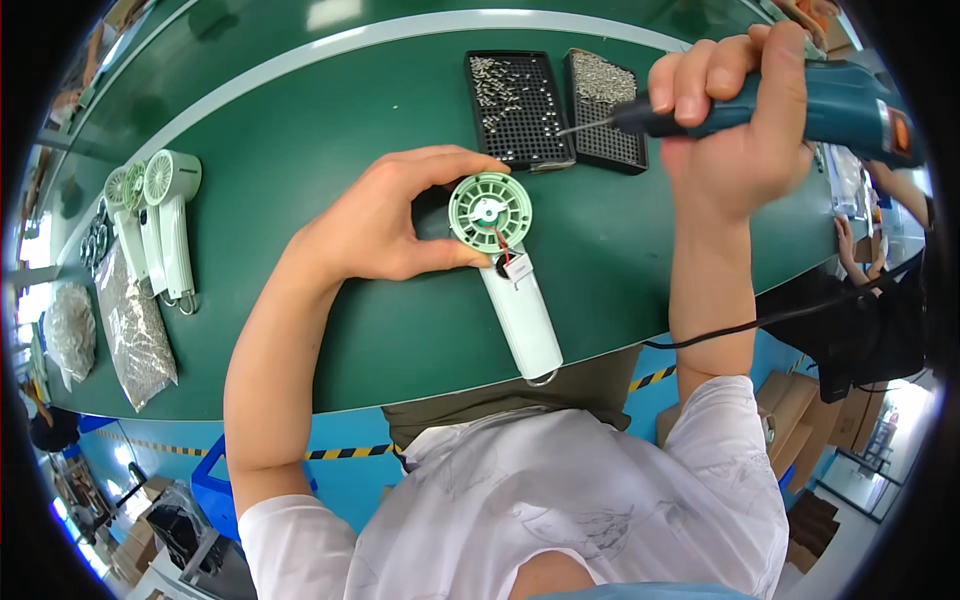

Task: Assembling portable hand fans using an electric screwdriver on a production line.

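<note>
My left hand (395, 215) grips the round head of a green and white handheld fan (525, 315), thumb on one side and fingers on the other. The fan's head is open, showing a slotted green ring, red wires and a small white connector at the neck. Its handle points toward me, with a metal loop at the end. My right hand (735, 130) is wrapped round a teal electric screwdriver (845, 110). The thin bit points left, its tip over the right side of a black screw tray (515, 110) with small silver screws in a grid of holes.
Beside that tray is a second black tray (605, 100) heaped with screws. Several assembled fans (170, 220) lie at the left with a bag of small metal parts (135, 330). A black cable (790, 318) crosses near my right forearm. Another person's hand (850, 245) shows far right.
</note>
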`<state>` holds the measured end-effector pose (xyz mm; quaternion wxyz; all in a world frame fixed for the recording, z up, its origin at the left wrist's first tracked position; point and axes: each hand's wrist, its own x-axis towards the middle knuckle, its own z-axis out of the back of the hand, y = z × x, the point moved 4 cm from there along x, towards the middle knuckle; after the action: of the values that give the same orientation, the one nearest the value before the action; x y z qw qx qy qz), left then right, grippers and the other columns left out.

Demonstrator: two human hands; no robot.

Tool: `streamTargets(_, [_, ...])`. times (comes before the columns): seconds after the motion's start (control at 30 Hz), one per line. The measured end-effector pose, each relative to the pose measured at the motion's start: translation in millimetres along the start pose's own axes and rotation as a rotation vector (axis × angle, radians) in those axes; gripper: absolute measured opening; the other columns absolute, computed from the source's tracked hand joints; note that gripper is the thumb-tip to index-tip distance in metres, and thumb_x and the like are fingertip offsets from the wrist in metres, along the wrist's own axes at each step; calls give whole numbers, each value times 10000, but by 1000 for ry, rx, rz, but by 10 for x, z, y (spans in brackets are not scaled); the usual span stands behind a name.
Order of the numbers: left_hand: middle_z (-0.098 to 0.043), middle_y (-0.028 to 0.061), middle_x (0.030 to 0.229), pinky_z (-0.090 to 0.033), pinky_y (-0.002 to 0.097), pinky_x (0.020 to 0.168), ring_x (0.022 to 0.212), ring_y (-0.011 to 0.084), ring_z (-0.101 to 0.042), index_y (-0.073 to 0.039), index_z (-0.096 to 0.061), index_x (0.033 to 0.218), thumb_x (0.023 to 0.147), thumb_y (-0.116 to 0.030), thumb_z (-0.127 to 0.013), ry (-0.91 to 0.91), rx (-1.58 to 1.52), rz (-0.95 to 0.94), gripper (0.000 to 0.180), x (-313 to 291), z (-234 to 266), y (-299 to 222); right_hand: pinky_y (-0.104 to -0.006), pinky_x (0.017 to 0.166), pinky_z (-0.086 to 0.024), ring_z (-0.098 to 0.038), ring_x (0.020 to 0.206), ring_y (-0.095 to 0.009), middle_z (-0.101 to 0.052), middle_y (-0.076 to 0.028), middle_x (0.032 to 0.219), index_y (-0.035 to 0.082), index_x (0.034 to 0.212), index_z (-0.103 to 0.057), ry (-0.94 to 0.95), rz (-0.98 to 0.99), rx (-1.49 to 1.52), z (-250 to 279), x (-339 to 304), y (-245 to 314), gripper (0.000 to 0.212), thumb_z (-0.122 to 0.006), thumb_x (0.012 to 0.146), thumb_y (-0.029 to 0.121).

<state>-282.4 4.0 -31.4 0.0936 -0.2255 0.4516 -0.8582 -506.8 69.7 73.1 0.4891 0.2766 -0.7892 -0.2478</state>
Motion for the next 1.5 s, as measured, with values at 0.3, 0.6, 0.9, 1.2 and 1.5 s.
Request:
streamTargets(0.3, [-702, 175, 1166, -535, 405, 969, 1069, 323, -680, 12, -638, 1317, 728, -234, -927, -34, -32, 7, 701, -38, -8, -2, -344, 444, -484, -500, 411, -176, -500, -67, 580, 26, 908, -541, -274, -290, -77, -806, -346, -104, 251, -589, 1069, 212])
streamTargets(0.6, [-700, 181, 1137, -543, 396, 948, 1046, 319, -680, 28, -630, 1315, 742, -250, -918, -33, -55, 35, 699, -66, -6, 17, -337, 446, -491, -510, 426, -166, -513, -64, 592, -1, 938, -519, -224, -283, -108, -846, -423, -268, 242, -579, 1074, 191])
streamTargets(0.9, [-699, 184, 1124, -545, 403, 910, 986, 324, -677, 37, -632, 1280, 736, -228, -916, -17, -39, -13, 669, -41, 6, 18, -317, 459, -495, -525, 442, -154, -552, -71, 611, -18, 1040, -555, -40, -244, -226, -732, -380, -389, 138, -636, 1032, 93])
streamTargets(1.2, [-680, 133, 1061, -525, 390, 912, 979, 285, -651, 4, -638, 1157, 737, -213, -919, 11, -105, 118, 550, -54, 24, -65, -231, 442, -453, -589, 487, -81, -624, -22, 602, -1, 911, -665, 260, -18, -368, -745, -432, -602, 105, -764, 935, 26])
streamTargets(1.5, [-693, 132, 1096, -519, 388, 912, 1015, 286, -660, -9, -654, 1113, 729, -212, -930, 11, -73, 61, 515, -37, -5, -103, -231, 447, -448, -581, 498, -60, -620, -7, 610, 7, 837, -669, 265, -70, -281, -768, -347, -532, 140, -783, 916, 26])
